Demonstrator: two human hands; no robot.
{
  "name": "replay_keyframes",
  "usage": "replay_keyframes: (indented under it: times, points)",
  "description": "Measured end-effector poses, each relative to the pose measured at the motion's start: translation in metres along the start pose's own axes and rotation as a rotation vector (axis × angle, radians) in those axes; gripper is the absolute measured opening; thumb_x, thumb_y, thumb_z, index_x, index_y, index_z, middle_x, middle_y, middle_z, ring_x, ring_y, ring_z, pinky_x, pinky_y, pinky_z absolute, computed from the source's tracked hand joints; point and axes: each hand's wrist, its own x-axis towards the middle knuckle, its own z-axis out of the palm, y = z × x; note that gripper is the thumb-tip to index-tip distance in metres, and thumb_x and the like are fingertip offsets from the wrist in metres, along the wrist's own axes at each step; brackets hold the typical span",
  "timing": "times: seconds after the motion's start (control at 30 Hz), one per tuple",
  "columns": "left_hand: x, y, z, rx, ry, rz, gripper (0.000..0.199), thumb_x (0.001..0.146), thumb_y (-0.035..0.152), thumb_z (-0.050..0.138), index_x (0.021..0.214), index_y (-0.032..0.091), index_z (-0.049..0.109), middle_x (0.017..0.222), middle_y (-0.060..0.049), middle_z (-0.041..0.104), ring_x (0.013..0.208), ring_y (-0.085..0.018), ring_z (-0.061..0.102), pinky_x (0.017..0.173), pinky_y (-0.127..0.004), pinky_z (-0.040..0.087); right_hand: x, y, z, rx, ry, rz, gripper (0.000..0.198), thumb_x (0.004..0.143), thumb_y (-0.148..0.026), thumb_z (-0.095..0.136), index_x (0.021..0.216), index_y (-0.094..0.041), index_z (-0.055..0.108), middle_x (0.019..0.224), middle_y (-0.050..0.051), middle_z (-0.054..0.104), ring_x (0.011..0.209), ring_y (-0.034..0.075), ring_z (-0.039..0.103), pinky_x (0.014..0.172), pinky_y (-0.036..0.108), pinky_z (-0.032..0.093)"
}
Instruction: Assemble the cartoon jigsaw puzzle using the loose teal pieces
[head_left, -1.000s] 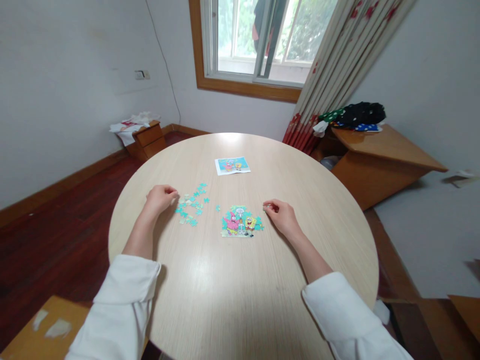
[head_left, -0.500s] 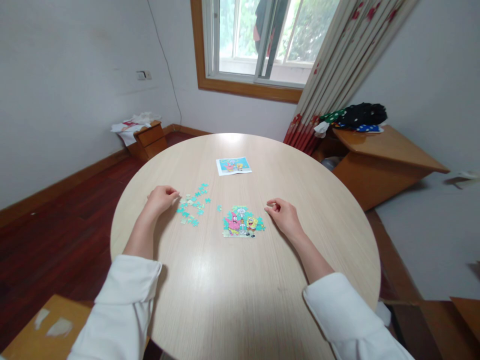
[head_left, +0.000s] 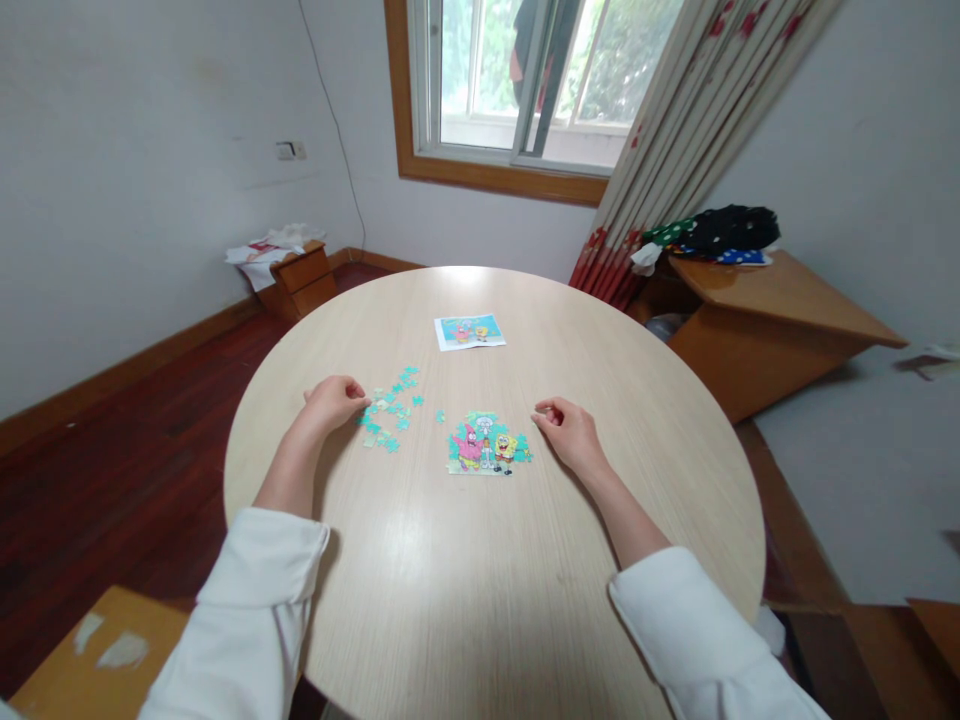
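Observation:
Loose jigsaw puzzle pieces (head_left: 388, 402), teal and pale green, lie scattered left of centre on the round table. At their left edge is my left hand (head_left: 335, 402), fingertips pinched together; whatever is between them is too small to make out. A partly assembled jigsaw puzzle (head_left: 487, 445) with a pink starfish, a squid-like figure and a yellow square cartoon character lies flat in the middle. Just right of it, my right hand (head_left: 570, 428) is curled with thumb and index finger close together, and its grip is unclear. One single piece (head_left: 440, 416) sits between pile and puzzle.
A printed reference picture (head_left: 470, 332) lies farther back on the pale wooden round table (head_left: 450, 580). Beyond the table are a tilted wooden cabinet (head_left: 765, 330) with cloths on top, a small drawer unit (head_left: 304, 280), and a curtain (head_left: 660, 130) beside the window. A stool (head_left: 97, 650) stands at lower left.
My left hand has shifted slightly right and nearer to me, towards the loose pieces. My right hand keeps nearly the same place beside the puzzle. The view has moved a little.

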Motion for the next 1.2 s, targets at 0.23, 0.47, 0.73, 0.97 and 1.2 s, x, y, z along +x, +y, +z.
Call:
replay_keyframes:
  times: [0.23,0.47,0.73,0.97,1.2]
  points:
    - [0.000,0.000,0.001,-0.021,-0.009,0.000,0.017,0.071,0.033,0.061,0.074,0.017,0.066,0.081,-0.007,0.071,0.081,-0.026,0.064,0.078,-0.036,0.039,0.001,0.001,0.001,-0.006,0.006,-0.013,0.023,0.069,-0.033,0.057,0.080,-0.014,0.067,0.058,-0.001,0.054,0.055,0.014,0.047,0.058,0.028,0.038]
    - [0.001,0.000,0.002,-0.015,-0.009,0.025,0.018,0.068,0.036,0.064,0.070,0.018,0.064,0.071,-0.004,0.068,0.076,-0.025,0.062,0.075,-0.035,0.038,0.000,-0.001,0.000,0.004,0.004,-0.007,0.019,0.070,-0.029,0.056,0.078,-0.015,0.066,0.057,-0.001,0.052,0.055,0.014,0.048,0.059,0.027,0.039]
    - [0.007,-0.007,0.007,-0.144,0.011,0.027,0.023,0.059,0.037,0.070,0.063,0.019,0.056,0.059,0.000,0.060,0.065,-0.019,0.056,0.062,-0.027,0.036,-0.001,-0.003,-0.001,0.001,-0.003,0.002,0.018,0.072,-0.027,0.055,0.080,-0.015,0.066,0.060,-0.001,0.056,0.057,0.014,0.049,0.061,0.027,0.039]
    - [0.006,-0.007,0.009,-0.362,0.038,0.107,0.028,0.054,0.038,0.070,0.059,0.020,0.049,0.052,0.003,0.052,0.052,-0.013,0.047,0.052,-0.024,0.033,0.000,-0.003,0.000,-0.011,0.006,0.009,0.018,0.074,-0.025,0.054,0.080,-0.015,0.067,0.061,0.000,0.059,0.058,0.014,0.052,0.061,0.026,0.040]
    - [-0.011,0.022,0.006,-0.694,0.096,0.264,0.032,0.056,0.042,0.071,0.067,0.019,0.052,0.058,0.003,0.052,0.052,-0.011,0.049,0.050,-0.023,0.034,0.000,-0.005,-0.003,-0.008,0.041,0.002,0.021,0.077,-0.027,0.052,0.083,-0.015,0.068,0.064,0.002,0.062,0.060,0.014,0.054,0.061,0.026,0.040]
